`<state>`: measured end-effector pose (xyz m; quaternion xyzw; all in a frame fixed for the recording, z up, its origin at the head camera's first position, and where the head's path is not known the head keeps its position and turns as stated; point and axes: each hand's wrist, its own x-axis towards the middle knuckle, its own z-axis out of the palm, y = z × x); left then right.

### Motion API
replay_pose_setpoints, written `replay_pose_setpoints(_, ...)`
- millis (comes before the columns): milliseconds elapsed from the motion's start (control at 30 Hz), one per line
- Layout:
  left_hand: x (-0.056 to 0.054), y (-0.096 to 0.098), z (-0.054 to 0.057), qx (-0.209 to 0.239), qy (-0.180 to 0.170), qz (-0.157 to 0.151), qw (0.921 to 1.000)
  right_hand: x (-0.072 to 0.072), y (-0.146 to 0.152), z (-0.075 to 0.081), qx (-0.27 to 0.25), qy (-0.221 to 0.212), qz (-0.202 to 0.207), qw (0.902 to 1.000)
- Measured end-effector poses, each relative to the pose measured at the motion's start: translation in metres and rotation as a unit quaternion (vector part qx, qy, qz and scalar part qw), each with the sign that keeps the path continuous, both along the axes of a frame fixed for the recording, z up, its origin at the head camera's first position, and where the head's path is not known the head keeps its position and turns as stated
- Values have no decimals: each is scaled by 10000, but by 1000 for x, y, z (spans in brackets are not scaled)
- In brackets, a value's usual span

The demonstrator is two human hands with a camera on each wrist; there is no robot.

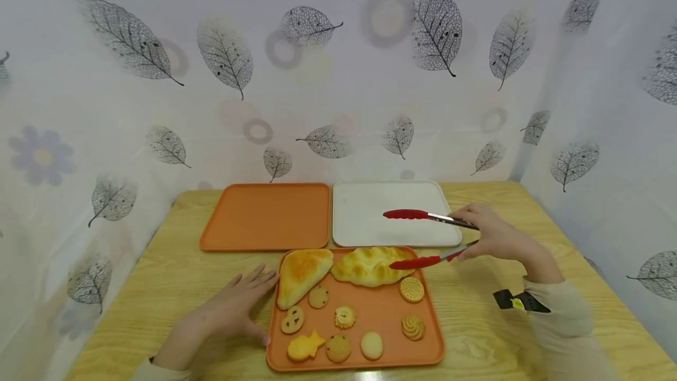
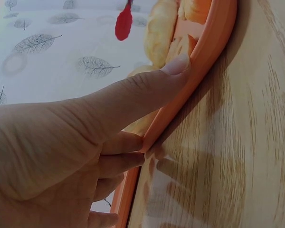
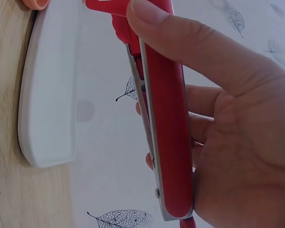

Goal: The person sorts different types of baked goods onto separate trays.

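Note:
My right hand [image 1: 497,237] grips red-tipped metal tongs [image 1: 415,263] by the handles, and their two arms are spread apart. In the right wrist view, thumb and fingers lie around the red handle of the tongs [image 3: 168,133]. The lower tip overlaps the braided bread [image 1: 359,266] on the near orange tray [image 1: 391,362]; contact cannot be told. At that tray's left rim rests my left hand [image 1: 227,307], fingers extended, with the thumb [image 2: 152,85] touching the edge. A triangular bread [image 1: 301,275] lies next to the braided one.
Several cookies, among them a fish-shaped one [image 1: 304,347] and a swirl one [image 1: 413,327], are spread over the near tray. Behind it, a bare orange tray [image 1: 264,216] stands left of a bare white tray [image 1: 365,216]. A leaf-patterned curtain [image 1: 317,87] surrounds the wooden table [image 1: 476,334].

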<state>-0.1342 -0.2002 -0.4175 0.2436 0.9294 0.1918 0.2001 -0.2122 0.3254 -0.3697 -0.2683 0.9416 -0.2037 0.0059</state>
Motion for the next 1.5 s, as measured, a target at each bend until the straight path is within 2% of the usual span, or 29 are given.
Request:
replay_pose_setpoints(233, 0, 1, -2, -1, 2, 29, 10000, 5, -19, -3, 322, 172, 309, 9989)
replay_pose_setpoints(567, 2, 2, -2, -16, -3, 42, 10000, 6, -35, -10, 750, 614, 366, 9946)
replay_pose_setpoints(1000, 4, 2, -1, 12, -33, 39, 10000, 8, -38, -10, 757, 899, 419, 9922)
replay_pose_setpoints(1500, 5, 3, -4, 8, 59, 60, 10000, 11, -22, 6, 468, 1038, 428, 9926)
